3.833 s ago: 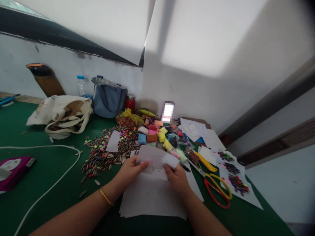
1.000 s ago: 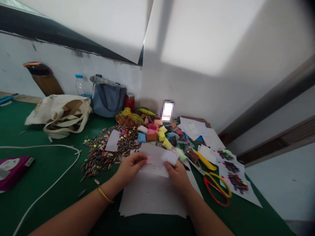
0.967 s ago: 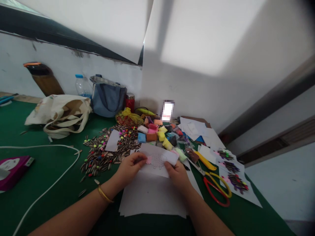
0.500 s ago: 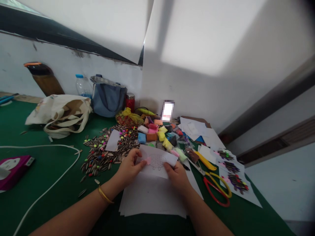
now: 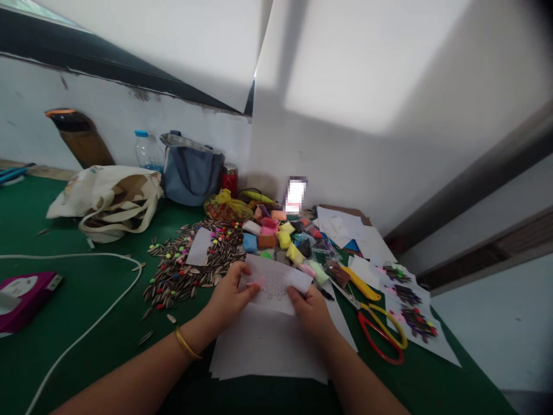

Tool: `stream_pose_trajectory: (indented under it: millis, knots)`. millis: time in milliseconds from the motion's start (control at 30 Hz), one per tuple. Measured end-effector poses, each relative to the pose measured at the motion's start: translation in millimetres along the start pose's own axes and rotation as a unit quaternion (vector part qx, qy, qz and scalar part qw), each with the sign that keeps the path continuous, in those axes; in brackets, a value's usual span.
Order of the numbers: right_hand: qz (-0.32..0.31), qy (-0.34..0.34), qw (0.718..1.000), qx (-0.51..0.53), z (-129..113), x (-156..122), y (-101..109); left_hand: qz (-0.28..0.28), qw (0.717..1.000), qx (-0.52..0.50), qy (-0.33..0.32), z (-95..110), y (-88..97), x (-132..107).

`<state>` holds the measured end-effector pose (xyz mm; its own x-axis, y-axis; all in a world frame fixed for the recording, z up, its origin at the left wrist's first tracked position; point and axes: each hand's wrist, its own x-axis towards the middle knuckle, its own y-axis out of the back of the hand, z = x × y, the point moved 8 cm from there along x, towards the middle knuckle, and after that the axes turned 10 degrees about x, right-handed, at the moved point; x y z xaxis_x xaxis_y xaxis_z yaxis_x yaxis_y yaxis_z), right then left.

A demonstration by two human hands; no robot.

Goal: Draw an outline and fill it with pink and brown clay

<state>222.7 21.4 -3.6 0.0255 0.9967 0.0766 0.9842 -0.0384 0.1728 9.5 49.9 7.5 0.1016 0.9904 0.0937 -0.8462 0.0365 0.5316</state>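
Both hands hold a small white paper card (image 5: 279, 280) with a dotted drawing on it, above a stack of white paper sheets (image 5: 268, 346) on the green table (image 5: 86, 305). My left hand (image 5: 228, 297) pinches the card's left edge, where a small pink lump sits under the thumb. My right hand (image 5: 309, 311) grips the card's lower right edge with thumb on top. A gold bangle (image 5: 186, 344) circles my left wrist.
A heap of sunflower seeds with coloured beads (image 5: 190, 262) lies left of the card. Coloured clay blocks (image 5: 276, 236) sit behind it. Red and yellow scissors (image 5: 382, 334) and finished seed pictures (image 5: 410, 311) lie right. A white cable (image 5: 108, 305), bags (image 5: 112, 196) and bottles stand left.
The card has stayed between both hands with small shifts. My left thumb has kept working at the pink lump on the card's left edge.
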Motion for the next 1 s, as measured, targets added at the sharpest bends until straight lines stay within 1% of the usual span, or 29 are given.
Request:
stream_pose_trajectory:
  millis: [100, 200, 300, 400, 500, 600, 667, 767, 900, 1000]
  knots:
    - [0.005, -0.001, 1.0, 0.004, -1.1, -0.6, 0.0, -0.005, 1.0, -0.02, -0.006, 2.2, 0.4, -0.4]
    - [0.004, -0.011, 1.0, 0.015, -0.1, -1.1, -1.5, -0.01, 0.999, -0.026, -0.029, 6.0, 1.7, -1.3]
    - [-0.007, -0.011, 1.0, 0.025, 0.5, -1.6, -5.4, 0.008, 0.999, -0.005, -0.044, 7.7, 4.0, -2.4]
    - [-0.016, -0.003, 1.0, 0.021, -0.1, -2.2, -8.9, 0.031, 0.999, 0.023, -0.031, 5.4, 4.6, -3.4]
    - [-0.01, -0.002, 1.0, 0.013, 1.4, -2.1, -8.7, 0.047, 0.998, 0.041, -0.017, 4.4, 5.3, -4.5]
    - [-0.002, -0.008, 1.0, 0.018, 4.2, -1.2, -6.0, 0.049, 0.998, 0.023, -0.04, 9.1, 6.7, -5.4]
    - [0.005, -0.012, 1.0, 0.024, 5.1, -0.5, -3.6, 0.038, 0.998, -0.008, -0.049, 10.3, 6.9, -5.6]
    - [0.009, -0.008, 0.999, 0.03, 3.2, 0.0, -1.6, 0.025, 0.998, -0.035, -0.039, 7.1, 5.6, -5.3]
    - [-0.003, -0.01, 0.999, 0.034, 3.2, -0.6, -4.5, 0.04, 0.998, -0.012, -0.044, 5.7, 4.4, -4.9]
    - [-0.009, -0.011, 0.999, 0.041, 4.8, -1.0, -6.5, 0.041, 0.998, -0.038, -0.032, 4.8, 2.2, -4.6]
